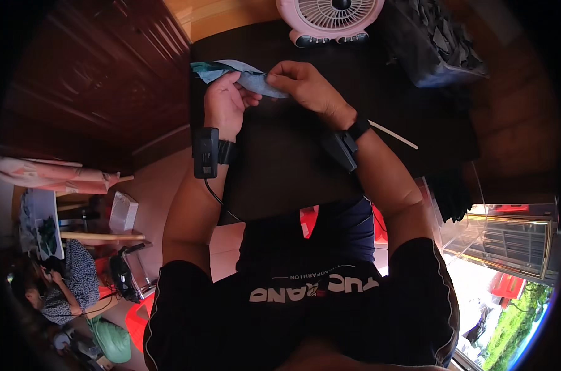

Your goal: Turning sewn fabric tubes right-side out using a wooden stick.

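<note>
Above the far left part of the dark table, a folded light-blue piece of cloth with a dark green part at its left end stretches between my hands. My left hand, palm turned up, is closed on its middle, with the thumb on top. At the right end, my right hand pinches the cloth between thumb and fingers. A thin white stick lies on the table beside my right forearm. Black devices are strapped to both my wrists.
The dark table carries a pink fan at its far edge. A grey bin full of dark fabric pieces stands at the far right. Dark cloth lies in a clear container near my right elbow. Another person sits at the lower left.
</note>
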`<action>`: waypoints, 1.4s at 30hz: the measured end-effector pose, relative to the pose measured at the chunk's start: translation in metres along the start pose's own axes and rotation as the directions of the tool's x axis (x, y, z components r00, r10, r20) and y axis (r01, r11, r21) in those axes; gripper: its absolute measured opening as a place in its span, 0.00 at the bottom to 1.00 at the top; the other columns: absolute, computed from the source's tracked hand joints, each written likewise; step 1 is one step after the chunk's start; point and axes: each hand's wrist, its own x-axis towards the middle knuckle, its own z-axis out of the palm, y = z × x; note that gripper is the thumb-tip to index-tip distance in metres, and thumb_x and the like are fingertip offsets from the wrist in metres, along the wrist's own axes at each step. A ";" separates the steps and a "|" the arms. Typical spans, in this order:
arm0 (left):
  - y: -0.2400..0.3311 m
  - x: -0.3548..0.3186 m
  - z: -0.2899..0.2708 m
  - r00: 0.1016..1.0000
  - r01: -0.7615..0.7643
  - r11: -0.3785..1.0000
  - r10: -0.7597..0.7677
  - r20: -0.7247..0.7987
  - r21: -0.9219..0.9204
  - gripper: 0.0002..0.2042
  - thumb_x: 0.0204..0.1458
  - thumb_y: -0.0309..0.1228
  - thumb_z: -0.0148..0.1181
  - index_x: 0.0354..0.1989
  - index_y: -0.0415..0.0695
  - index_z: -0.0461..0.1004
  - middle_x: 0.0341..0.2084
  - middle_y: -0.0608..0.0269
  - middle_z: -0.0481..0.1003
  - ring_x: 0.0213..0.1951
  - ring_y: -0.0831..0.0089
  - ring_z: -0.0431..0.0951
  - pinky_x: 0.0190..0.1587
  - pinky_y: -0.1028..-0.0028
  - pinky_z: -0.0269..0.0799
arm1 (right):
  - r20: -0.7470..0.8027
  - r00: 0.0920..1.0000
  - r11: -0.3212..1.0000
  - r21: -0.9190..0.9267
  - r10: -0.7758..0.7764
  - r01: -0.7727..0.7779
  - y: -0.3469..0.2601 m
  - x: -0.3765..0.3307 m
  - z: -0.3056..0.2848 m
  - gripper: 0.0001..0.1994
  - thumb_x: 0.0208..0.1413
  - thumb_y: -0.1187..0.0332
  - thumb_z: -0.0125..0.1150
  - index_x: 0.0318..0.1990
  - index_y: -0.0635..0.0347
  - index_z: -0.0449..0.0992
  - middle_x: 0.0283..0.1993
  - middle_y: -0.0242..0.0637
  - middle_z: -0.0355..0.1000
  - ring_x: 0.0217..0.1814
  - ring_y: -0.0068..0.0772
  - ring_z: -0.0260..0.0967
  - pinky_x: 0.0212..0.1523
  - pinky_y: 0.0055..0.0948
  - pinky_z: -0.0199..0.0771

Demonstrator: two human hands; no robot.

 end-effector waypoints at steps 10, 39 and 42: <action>-0.008 -0.009 0.018 0.994 -0.108 0.971 0.104 0.029 0.214 0.11 0.53 0.38 0.50 0.30 0.43 0.73 0.23 0.66 0.73 0.23 0.78 0.71 0.23 0.80 0.64 | -0.192 0.969 0.983 -0.124 -0.155 0.132 0.009 0.000 0.003 0.11 0.49 0.66 0.64 0.35 0.66 0.76 0.27 0.33 0.74 0.28 0.20 0.68 0.30 0.22 0.69; -0.023 -0.013 0.020 0.903 -0.409 0.534 0.354 0.244 0.740 0.08 0.52 0.30 0.55 0.30 0.38 0.64 0.18 0.67 0.67 0.22 0.80 0.65 0.25 0.77 0.62 | -0.139 0.989 0.998 -0.038 -0.056 0.051 0.002 -0.003 -0.008 0.08 0.52 0.65 0.62 0.32 0.60 0.76 0.27 0.27 0.72 0.30 0.17 0.68 0.35 0.20 0.70; -0.021 -0.011 0.018 0.897 -0.435 0.536 0.326 0.297 0.723 0.10 0.51 0.31 0.56 0.29 0.37 0.64 0.17 0.66 0.67 0.21 0.78 0.64 0.24 0.75 0.61 | -0.095 0.995 1.000 -0.008 0.009 -0.009 0.000 -0.004 -0.013 0.08 0.52 0.65 0.61 0.32 0.60 0.76 0.27 0.27 0.72 0.31 0.17 0.68 0.35 0.19 0.69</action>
